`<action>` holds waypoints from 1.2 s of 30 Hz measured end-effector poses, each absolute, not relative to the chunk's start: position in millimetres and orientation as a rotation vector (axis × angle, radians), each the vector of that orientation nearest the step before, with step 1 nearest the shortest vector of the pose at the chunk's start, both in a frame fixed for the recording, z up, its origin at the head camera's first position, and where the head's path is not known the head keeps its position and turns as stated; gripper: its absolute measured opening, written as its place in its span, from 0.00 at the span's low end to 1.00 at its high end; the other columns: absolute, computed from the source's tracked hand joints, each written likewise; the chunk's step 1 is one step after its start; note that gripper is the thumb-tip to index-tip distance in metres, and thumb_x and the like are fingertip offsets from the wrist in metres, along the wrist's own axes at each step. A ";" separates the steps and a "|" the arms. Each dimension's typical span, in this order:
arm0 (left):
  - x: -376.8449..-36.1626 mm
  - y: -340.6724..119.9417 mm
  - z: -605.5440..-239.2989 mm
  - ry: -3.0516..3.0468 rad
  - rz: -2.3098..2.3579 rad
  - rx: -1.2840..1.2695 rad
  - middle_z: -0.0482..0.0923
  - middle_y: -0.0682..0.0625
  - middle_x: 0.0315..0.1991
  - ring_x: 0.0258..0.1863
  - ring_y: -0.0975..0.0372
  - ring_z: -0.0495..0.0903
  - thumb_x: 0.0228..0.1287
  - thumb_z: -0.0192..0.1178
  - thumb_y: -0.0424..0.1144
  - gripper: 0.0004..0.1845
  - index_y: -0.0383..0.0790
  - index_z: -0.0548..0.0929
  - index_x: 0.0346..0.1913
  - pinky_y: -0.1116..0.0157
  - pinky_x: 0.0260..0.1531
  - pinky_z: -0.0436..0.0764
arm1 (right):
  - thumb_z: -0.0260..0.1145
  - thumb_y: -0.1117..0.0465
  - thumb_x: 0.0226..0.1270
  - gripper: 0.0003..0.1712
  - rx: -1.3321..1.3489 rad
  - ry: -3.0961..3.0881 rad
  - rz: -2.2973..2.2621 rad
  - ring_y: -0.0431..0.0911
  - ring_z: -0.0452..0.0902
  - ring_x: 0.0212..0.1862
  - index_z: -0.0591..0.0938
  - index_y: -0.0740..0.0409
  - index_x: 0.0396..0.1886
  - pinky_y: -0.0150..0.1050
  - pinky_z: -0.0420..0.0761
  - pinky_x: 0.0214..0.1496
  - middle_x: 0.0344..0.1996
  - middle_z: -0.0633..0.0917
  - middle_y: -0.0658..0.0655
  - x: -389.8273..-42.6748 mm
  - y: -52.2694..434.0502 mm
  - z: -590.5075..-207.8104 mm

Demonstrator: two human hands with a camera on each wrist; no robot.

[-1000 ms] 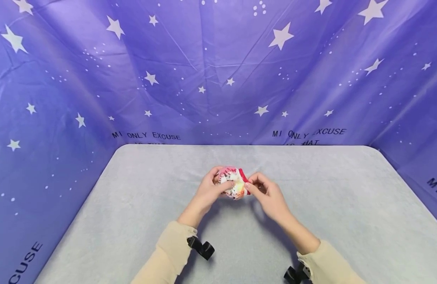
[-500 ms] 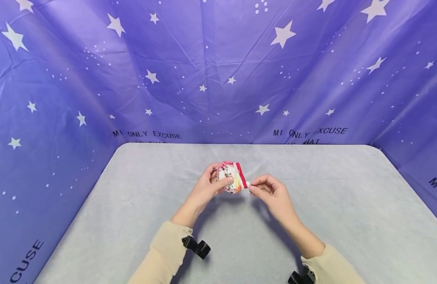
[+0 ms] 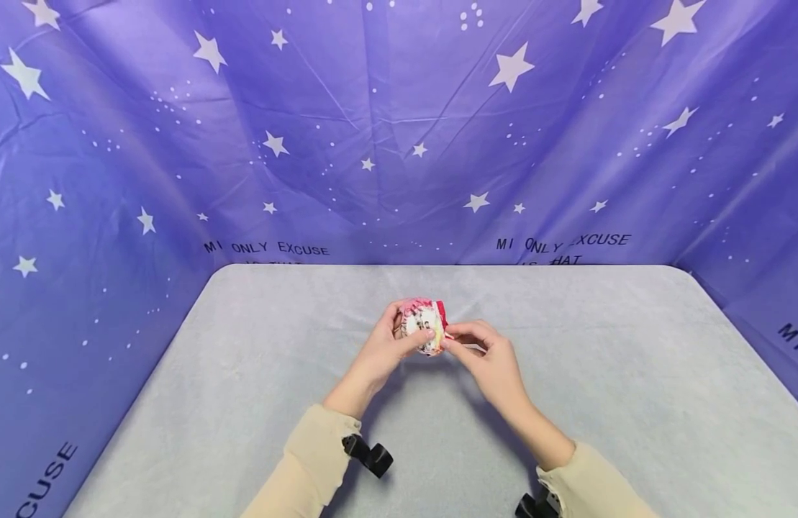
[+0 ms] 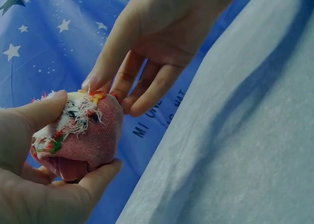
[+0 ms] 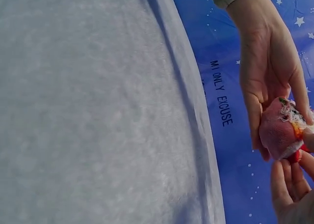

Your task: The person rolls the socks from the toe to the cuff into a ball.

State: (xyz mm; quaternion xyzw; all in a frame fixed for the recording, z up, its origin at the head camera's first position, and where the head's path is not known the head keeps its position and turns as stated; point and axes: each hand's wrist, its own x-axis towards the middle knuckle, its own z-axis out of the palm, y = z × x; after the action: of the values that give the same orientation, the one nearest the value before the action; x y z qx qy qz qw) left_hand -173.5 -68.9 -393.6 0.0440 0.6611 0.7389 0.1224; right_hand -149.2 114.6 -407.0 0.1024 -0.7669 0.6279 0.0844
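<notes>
A small bundled sock (image 3: 423,327), pink with white, red and yellow loose threads, is held up over the grey table (image 3: 243,374). My left hand (image 3: 392,344) grips the sock (image 4: 81,135) with thumb on top and fingers curled beneath. My right hand (image 3: 479,345) pinches its red edge at the right side, thumb and forefinger (image 4: 105,69) on the frayed top. In the right wrist view the sock (image 5: 277,128) sits between the left palm (image 5: 265,81) and my right fingers (image 5: 289,184). Both wrists wear beige sleeves with black camera mounts.
A grey cloth covers the table with rounded far corners (image 3: 677,272). A purple curtain (image 3: 399,129) with white stars and black lettering closes in the back and both sides.
The right hand let the red edge stretch out half a second ago, then came back in against the sock. The sock is bunched tighter again between both hands.
</notes>
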 end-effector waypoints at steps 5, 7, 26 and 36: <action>-172.0 -65.2 -392.7 1.995 2.088 0.176 0.71 0.35 0.62 0.48 0.58 0.78 0.56 0.67 0.27 0.38 0.37 0.64 0.70 0.67 0.46 0.83 | 0.70 0.67 0.63 0.08 0.288 -2.303 1.887 0.35 0.79 0.37 0.83 0.68 0.38 0.28 0.83 0.44 0.37 0.85 0.60 -152.8 117.0 -403.6; -173.1 -65.3 -392.1 1.978 2.082 0.148 0.72 0.36 0.60 0.46 0.58 0.78 0.56 0.66 0.28 0.37 0.38 0.65 0.69 0.66 0.44 0.85 | 0.68 0.67 0.65 0.07 0.327 -2.309 1.891 0.35 0.78 0.38 0.81 0.69 0.36 0.28 0.82 0.44 0.35 0.84 0.57 -151.8 120.2 -400.8; -177.3 -56.0 -392.1 2.026 1.890 0.285 0.79 0.40 0.55 0.42 0.62 0.80 0.62 0.67 0.36 0.30 0.40 0.72 0.67 0.66 0.42 0.84 | 0.66 0.69 0.66 0.19 0.409 -2.389 2.085 0.36 0.82 0.37 0.74 0.70 0.54 0.33 0.86 0.36 0.39 0.83 0.46 -161.0 135.9 -405.3; -187.9 -53.8 -390.0 2.103 1.896 0.206 0.83 0.37 0.49 0.31 0.66 0.81 0.65 0.65 0.37 0.25 0.34 0.76 0.64 0.62 0.37 0.86 | 0.67 0.69 0.65 0.13 0.321 -2.436 2.008 0.35 0.79 0.29 0.75 0.73 0.42 0.31 0.83 0.30 0.32 0.80 0.49 -173.6 132.7 -400.8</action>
State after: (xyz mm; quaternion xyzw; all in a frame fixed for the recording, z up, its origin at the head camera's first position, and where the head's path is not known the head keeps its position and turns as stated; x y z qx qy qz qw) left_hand -187.9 -53.8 -390.0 0.0718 0.7323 0.6602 0.1505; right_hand -173.6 132.7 -400.8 0.1012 -0.7676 0.6327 -0.0156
